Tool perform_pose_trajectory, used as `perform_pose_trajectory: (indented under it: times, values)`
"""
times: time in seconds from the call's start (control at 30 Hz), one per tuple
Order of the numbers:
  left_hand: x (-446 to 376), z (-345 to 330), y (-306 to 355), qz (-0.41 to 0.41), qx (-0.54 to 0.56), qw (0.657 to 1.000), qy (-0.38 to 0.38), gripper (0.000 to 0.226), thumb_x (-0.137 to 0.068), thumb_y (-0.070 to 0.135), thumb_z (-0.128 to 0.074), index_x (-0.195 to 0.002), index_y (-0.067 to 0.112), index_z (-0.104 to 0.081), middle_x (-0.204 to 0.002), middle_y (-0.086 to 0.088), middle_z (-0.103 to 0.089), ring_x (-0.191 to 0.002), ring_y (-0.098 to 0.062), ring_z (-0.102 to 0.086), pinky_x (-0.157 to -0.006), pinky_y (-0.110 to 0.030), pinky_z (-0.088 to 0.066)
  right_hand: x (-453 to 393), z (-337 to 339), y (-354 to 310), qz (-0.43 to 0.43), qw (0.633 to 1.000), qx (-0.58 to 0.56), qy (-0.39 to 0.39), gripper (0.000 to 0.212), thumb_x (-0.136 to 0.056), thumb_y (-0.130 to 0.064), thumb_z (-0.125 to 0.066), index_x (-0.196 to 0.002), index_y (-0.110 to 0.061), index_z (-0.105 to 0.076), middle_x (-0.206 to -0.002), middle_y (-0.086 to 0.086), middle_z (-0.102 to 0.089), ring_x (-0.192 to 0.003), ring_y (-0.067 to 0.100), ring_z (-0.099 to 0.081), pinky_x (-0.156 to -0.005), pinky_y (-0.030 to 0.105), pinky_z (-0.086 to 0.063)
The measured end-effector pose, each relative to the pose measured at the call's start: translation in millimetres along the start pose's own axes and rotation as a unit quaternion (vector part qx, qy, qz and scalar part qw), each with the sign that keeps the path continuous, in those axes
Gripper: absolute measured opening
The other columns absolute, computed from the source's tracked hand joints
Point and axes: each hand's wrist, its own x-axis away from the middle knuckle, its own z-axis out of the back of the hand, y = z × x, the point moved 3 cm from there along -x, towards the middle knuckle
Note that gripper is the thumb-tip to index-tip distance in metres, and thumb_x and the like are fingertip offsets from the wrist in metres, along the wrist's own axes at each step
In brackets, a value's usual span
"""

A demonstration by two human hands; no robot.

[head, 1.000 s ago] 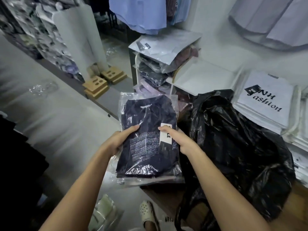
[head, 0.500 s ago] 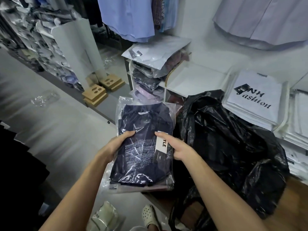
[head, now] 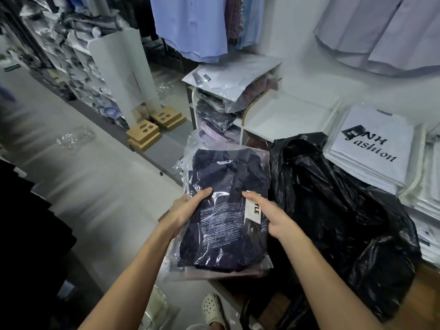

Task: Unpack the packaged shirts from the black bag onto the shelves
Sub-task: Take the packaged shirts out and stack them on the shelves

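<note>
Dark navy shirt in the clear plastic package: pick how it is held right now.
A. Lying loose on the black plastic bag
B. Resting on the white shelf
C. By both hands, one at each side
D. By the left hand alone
C: the left hand and right hand each grip a side of the dark navy shirt in the clear plastic package, thumbs on top.

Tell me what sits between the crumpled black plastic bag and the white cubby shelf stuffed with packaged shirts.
Head view: nothing stands between them; the black plastic bag edges right up against the white cubby shelf.

Navy packaged shirt [head: 226, 210] with white label [head: 254, 211], glossy black bag [head: 333, 210], pale blue hanging shirts [head: 190, 27].
</note>
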Motion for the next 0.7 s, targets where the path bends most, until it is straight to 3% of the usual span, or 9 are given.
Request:
perform_pose_trajectory:
  times: [0.07, 0.2, 0.33, 0.47, 0.53, 0.63, 0.7]
  values:
    - [-3, -3, -2, -0.003, -0.034, 0.999, 0.018, 0.074, -0.056, 0.093, -0.067, -0.102, 0.034, -0.076, -0.112, 0.004, -0.076, -0.108, -0.023, -0.07, -0.107, -0.046, -0.048, 4, 5, 0, 0.0, 1.0, -0.017, 0.002, 0.023, -0.078, -0.034, -0.085, -0.096, -0.02, -0.08, -0.088, 0.012, -0.078, -0.08, 0.028, -0.074, -0.08, 0.04, -0.06]
    - [4, -5, 5, -0.015, 0.007, 0.999, -0.047, 0.056, -0.079, 0.067, -0.072, -0.11, 0.021, -0.073, -0.102, 0.002, -0.08, -0.099, -0.023, -0.075, -0.097, -0.039, -0.055, 6, 0, 0, -0.003, 1.0, -0.027, 0.002, 0.027, -0.079, -0.034, -0.085, -0.1, -0.016, -0.08, -0.088, 0.013, -0.078, -0.079, 0.028, -0.073, -0.077, 0.038, -0.06]
    - [-3, 11, -7, 0.024, 0.092, 0.994, -0.045, 0.082, -0.072, 0.057, -0.083, -0.131, 0.006, -0.055, -0.114, -0.013, -0.076, -0.102, -0.03, -0.074, -0.085, -0.04, -0.061, 3, -15, 2, -0.012, 1.0, -0.01, -0.004, 0.062, -0.068, -0.038, -0.092, -0.118, -0.007, -0.073, -0.1, 0.016, -0.079, -0.093, 0.032, -0.076, -0.077, 0.04, -0.063]
    - [1, 10, -11, 0.063, 0.146, 0.984, -0.084, 0.064, -0.082, 0.048, -0.075, -0.128, 0.005, -0.065, -0.117, -0.017, -0.074, -0.105, -0.032, -0.073, -0.084, -0.038, -0.06, 3, -21, -3, -0.006, 1.0, -0.009, 0.002, 0.108, -0.04, -0.045, -0.101, -0.13, -0.003, -0.059, -0.099, 0.015, -0.079, -0.091, 0.03, -0.077, -0.068, 0.039, -0.063]
    - [3, 14, -9, 0.071, 0.169, 0.978, -0.1, 0.067, -0.077, 0.048, -0.08, -0.127, 0.005, -0.067, -0.119, -0.018, -0.073, -0.103, -0.033, -0.073, -0.09, -0.042, -0.059, 9, -24, -11, 0.005, 1.0, -0.009, -0.001, 0.103, -0.044, -0.044, -0.1, -0.129, -0.003, -0.059, -0.096, 0.014, -0.079, -0.086, 0.028, -0.078, -0.064, 0.035, -0.061]
    - [8, 27, 9, 0.064, 0.19, 0.972, -0.123, 0.088, -0.044, 0.044, -0.102, -0.118, 0.005, -0.073, -0.12, -0.022, -0.071, -0.092, -0.033, -0.072, -0.088, -0.046, -0.061, 30, -29, -33, 0.029, 0.999, -0.014, -0.024, 0.071, -0.064, -0.033, -0.095, -0.122, -0.002, -0.068, -0.095, 0.015, -0.079, -0.079, 0.025, -0.077, -0.066, 0.035, -0.062]
    - [12, 32, 33, 0.023, 0.205, 0.966, -0.155, 0.087, -0.028, 0.037, -0.105, -0.105, 0.007, -0.078, -0.106, -0.019, -0.075, -0.079, -0.028, -0.074, -0.077, -0.043, -0.064, 51, -30, -56, 0.064, 0.997, -0.015, -0.034, 0.049, -0.073, -0.027, -0.091, -0.113, -0.005, -0.074, -0.099, 0.017, -0.079, -0.081, 0.025, -0.076, -0.075, 0.037, -0.063]
